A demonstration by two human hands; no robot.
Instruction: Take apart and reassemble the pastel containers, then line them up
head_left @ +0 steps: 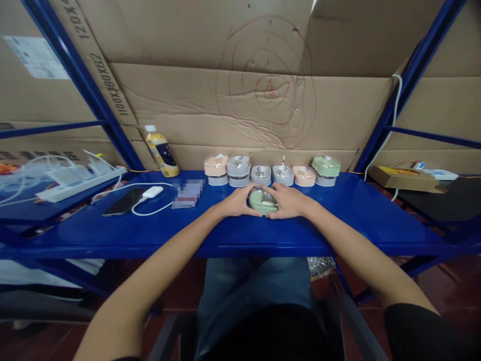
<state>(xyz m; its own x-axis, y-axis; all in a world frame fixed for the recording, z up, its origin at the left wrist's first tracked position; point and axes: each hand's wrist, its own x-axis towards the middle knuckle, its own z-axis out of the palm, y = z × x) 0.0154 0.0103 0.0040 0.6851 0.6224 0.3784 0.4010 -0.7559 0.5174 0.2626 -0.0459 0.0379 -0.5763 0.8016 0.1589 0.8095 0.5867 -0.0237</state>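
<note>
On the blue shelf table (285, 233), a small green lidded container (263, 201) sits between my two hands. My left hand (239, 199) wraps its left side, thumb toward me and fingers at the far edge. From the right, my right hand (290, 200) grips it in the same way. A light strip shows across its top, and its sides are partly hidden by my fingers. Behind it stands a row of similar containers: a peach one (217, 168), a grey-lilac one (239, 169), smaller grey and peach ones (304, 175), and a green one (325, 169).
A drink bottle (162, 152) stands at the back left. Nearer lie a black phone (124, 201), a white charger (152, 192) with its cable and a blurred-out item (188, 193). Power strips (82, 184) lie far left; an open cardboard box (406, 179) lies right. Cardboard (180, 95) backs the table.
</note>
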